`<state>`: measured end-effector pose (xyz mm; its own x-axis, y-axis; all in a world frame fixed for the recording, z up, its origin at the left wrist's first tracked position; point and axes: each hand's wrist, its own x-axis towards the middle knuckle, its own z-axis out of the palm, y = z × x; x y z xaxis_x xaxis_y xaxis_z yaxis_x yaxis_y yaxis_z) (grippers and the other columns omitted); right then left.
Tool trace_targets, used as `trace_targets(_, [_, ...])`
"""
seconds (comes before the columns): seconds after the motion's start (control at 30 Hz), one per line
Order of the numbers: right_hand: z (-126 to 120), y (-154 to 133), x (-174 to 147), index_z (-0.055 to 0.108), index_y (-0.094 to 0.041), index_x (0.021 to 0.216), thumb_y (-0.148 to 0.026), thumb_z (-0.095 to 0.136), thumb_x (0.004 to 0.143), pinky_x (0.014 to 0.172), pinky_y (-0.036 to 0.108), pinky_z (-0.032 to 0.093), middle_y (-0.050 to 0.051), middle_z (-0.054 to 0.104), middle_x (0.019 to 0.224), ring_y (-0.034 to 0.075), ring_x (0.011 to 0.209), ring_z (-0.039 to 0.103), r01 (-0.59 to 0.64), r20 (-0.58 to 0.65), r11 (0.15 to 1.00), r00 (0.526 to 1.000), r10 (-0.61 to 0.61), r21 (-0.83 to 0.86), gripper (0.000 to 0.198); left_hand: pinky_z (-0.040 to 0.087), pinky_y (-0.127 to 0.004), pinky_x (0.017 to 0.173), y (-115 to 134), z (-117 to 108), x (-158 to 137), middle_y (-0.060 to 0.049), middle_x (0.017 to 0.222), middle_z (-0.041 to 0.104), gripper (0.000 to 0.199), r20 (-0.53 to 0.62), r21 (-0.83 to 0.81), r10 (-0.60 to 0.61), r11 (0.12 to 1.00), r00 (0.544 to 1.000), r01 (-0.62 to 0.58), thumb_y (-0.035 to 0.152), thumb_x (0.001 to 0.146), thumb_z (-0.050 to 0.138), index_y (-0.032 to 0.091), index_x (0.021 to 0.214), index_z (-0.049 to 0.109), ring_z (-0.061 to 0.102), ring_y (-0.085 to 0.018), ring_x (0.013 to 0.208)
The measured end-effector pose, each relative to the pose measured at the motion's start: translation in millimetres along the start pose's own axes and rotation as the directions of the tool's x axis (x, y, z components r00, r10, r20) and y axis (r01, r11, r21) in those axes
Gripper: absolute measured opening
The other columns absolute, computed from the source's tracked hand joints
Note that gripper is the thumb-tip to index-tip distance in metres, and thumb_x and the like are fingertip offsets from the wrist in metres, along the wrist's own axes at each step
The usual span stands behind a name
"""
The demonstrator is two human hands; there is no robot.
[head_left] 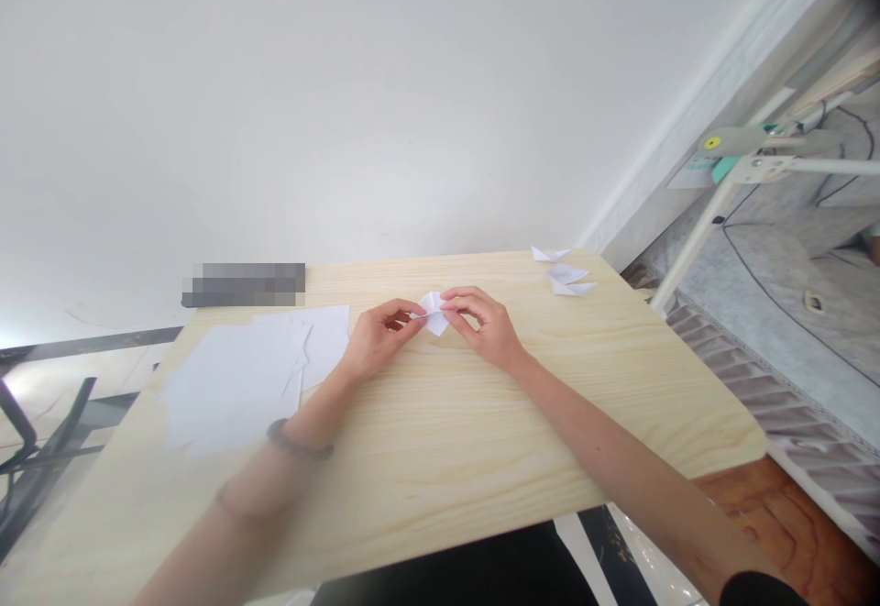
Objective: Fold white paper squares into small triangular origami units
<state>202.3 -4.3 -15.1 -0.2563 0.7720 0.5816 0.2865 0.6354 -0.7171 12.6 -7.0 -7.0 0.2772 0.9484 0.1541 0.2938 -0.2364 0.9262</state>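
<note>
Over the middle of the table, a small folded piece of white paper (434,315) is held between my two hands, its lower corner pointing toward me. My left hand (383,336) pinches its left side between thumb and fingers. On the right side, my right hand (487,324) grips it the same way, forefinger along the top and thumb below. Parts of the paper are hidden behind the fingertips. Toward the far right of the table lie several folded white paper pieces (569,287), pointed at the ends like little boats.
White paper sheets (234,377) lie overlapping on the left of the wooden table (440,459). A blurred-out dark object (244,285) stands at the back left against the wall (412,111). To the right are a white metal frame (701,230) and a grey covered bed or sofa (790,267).
</note>
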Motion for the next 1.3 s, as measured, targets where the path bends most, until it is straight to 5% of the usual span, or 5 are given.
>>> trace_targets(0.17, [3, 7, -1, 0.061, -0.02, 0.09, -0.031, 0.054, 0.077, 0.082, 0.029, 0.048, 0.007, 0.055, 0.112, 0.016, 0.1, 0.054, -0.179, -0.002, 0.969, 0.983, 0.182, 0.167, 0.019, 0.045, -0.025, 0.065, -1, 1, 1, -0.007, 0.084, 0.064, 0.026, -0.013, -0.172, 0.02, 0.985, 1.0, -0.022, 0.035, 0.07, 0.062, 0.013, 0.083, 0.062, 0.057, -0.014, 0.07])
trace_targets(0.37, [1, 16, 0, 0.065, -0.018, 0.083, -0.036, 0.063, 0.067, 0.073, 0.031, 0.05, 0.003, 0.066, 0.083, 0.016, 0.077, 0.061, -0.414, 0.157, 0.859, 0.91, 0.383, 0.301, 0.024, 0.046, -0.029, 0.072, 1, -1, -1, -0.008, 0.087, 0.066, 0.026, -0.029, -0.241, -0.04, 0.97, 0.999, 0.032, 0.036, 0.069, 0.063, 0.012, 0.078, 0.062, 0.06, -0.016, 0.076])
trace_targets(0.9, [5, 8, -1, 0.053, -0.017, 0.073, -0.038, 0.054, 0.074, 0.063, 0.025, 0.048, 0.001, 0.057, 0.071, 0.012, 0.067, 0.056, -0.339, 0.106, 0.915, 0.941, 0.323, 0.219, 0.021, 0.05, -0.034, 0.071, -3, 1, 1, -0.005, 0.078, 0.067, 0.028, 0.043, -0.358, -0.102, 0.927, 0.994, 0.111, 0.033, 0.068, 0.065, 0.013, 0.084, 0.053, 0.062, -0.016, 0.07])
trace_targets(1.1, [5, 9, -2, 0.054, -0.017, 0.072, -0.037, 0.055, 0.074, 0.065, 0.025, 0.046, 0.002, 0.058, 0.073, 0.012, 0.067, 0.055, -0.287, 0.067, 0.948, 0.958, 0.28, 0.137, 0.021, 0.048, -0.036, 0.076, 1, 1, 1, -0.009, 0.088, 0.067, 0.046, 0.12, -0.277, -0.15, 0.944, 0.981, 0.178, 0.038, 0.068, 0.063, 0.014, 0.107, 0.051, 0.062, -0.018, 0.076])
trace_targets(1.3, [5, 9, -1, 0.054, -0.017, 0.073, -0.039, 0.057, 0.072, 0.066, 0.026, 0.047, 0.002, 0.059, 0.075, 0.013, 0.069, 0.056, -0.313, 0.064, 0.938, 0.95, 0.307, 0.146, 0.022, 0.048, -0.036, 0.078, 3, 3, 1, -0.009, 0.098, 0.065, 0.041, 0.145, -0.282, -0.12, 0.946, 0.982, 0.157, 0.038, 0.068, 0.062, 0.013, 0.101, 0.06, 0.059, -0.022, 0.089])
